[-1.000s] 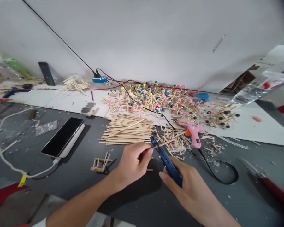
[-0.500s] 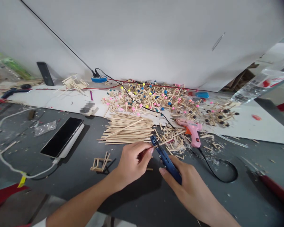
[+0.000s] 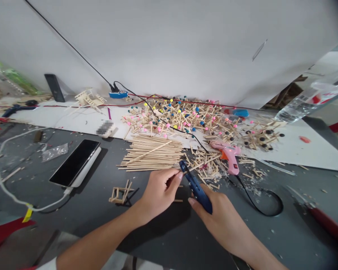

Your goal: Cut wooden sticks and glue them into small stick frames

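Right hand: I have my right hand [image 3: 219, 213] closed round the handles of blue cutting pliers [image 3: 198, 193]; their head points away from me, toward the desk's far edge.
Left hand: my left hand [image 3: 161, 191] grasps a thin wooden stick [image 3: 205, 163] between thumb and forefinger, fingertips just beside the pliers' head.
Stick: held above the middle of the desk [image 3: 186, 240], crossing the pliers at the head and slanting off to the far right; whether the blades bite into it I cannot tell.
Loose sticks: a stack [image 3: 152, 153] of long ones lies beyond my left hand, side by side, one askew on top.
Offcuts: short pieces [image 3: 211, 174] are heaped right of the stack.
Frame: a small wooden frame [image 3: 119, 195] sits on the desk left of my left hand, toward the near edge.
Glue gun: pink, on its side [image 3: 229, 155], at the near edge of the white board [image 3: 321, 150].
Board: runs along the desk's far edge, bearing a pile of ball-tipped stick pieces [image 3: 186, 116] in pink, yellow, blue and black.
Phone: lies face up [image 3: 76, 163] toward the desk's left edge.
Red-handled tool: rests [image 3: 325, 221] near the desk's right edge.
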Available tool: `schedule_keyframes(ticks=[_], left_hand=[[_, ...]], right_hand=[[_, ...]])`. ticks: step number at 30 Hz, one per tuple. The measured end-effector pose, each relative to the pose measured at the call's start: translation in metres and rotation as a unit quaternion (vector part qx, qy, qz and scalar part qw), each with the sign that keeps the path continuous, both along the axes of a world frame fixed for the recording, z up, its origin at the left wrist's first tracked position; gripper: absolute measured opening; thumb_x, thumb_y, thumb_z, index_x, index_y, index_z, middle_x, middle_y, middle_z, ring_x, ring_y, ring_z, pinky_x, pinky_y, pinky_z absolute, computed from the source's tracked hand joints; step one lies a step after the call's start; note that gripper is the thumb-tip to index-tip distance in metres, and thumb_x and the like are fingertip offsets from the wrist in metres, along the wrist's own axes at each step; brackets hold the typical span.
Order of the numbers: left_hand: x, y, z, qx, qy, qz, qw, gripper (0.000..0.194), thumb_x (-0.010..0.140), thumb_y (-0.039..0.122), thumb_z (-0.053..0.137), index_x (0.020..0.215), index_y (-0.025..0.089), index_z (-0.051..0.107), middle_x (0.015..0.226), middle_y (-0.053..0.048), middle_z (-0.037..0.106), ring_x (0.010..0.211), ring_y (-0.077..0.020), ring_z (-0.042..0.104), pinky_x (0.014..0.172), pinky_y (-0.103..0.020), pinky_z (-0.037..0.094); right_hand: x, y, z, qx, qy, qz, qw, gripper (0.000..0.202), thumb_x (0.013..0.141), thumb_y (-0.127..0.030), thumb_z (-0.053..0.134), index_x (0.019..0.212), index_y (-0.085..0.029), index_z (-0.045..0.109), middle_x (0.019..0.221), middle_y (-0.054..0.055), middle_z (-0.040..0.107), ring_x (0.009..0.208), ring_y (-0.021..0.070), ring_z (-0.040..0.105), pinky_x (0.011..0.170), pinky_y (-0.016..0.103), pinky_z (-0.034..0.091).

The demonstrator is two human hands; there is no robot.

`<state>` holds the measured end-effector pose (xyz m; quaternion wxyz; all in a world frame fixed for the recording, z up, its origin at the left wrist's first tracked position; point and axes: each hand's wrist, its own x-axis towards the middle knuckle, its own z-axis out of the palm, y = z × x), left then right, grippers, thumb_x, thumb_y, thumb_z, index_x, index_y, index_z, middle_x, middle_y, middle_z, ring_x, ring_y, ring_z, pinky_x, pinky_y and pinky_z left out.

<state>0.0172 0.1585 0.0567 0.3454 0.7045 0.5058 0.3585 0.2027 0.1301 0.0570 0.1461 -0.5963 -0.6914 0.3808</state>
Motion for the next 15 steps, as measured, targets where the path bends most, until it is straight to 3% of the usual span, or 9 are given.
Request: schedule_keyframes(ticks=[3,6,15], left_hand=[[-0.001,0.001,0.0,-0.05,-0.028,0.007,0.998,0.041,0.097,0.035,0.042,0.062,0.016,0.043,0.056,0.004,0.036,0.055,-0.0089,0.033,0.055,-0.024,0.024],[-0.002,0.002,0.001,-0.087,-0.043,0.006,0.995,0.041,0.098,0.039,0.041,0.064,0.016,0.046,0.054,0.004,0.034,0.054,-0.009,0.033,0.053,-0.025,0.023],[0.0,-0.002,0.002,0.04,0.015,0.033,0.999,0.024,0.093,0.027,0.05,0.073,0.015,0.058,0.061,0.003,0.049,0.055,-0.0084,0.041,0.057,-0.022,0.03]], right_hand=[[0.002,-0.001,0.004,-0.009,0.014,0.012,1.0,0.023,0.091,-0.042,0.049,0.088,-0.021,0.059,0.078,0.003,0.068,0.069,0.0195,0.061,0.062,0.028,0.041],[0.004,-0.002,0.01,-0.018,0.033,0.029,0.999,0.024,0.091,-0.042,0.049,0.089,-0.021,0.059,0.081,0.002,0.067,0.069,0.0178,0.058,0.062,0.027,0.04],[0.007,-0.001,0.014,-0.026,0.054,0.034,0.998,0.031,0.094,-0.047,0.045,0.088,-0.019,0.058,0.082,0.003,0.066,0.066,0.0157,0.054,0.06,0.026,0.039]])
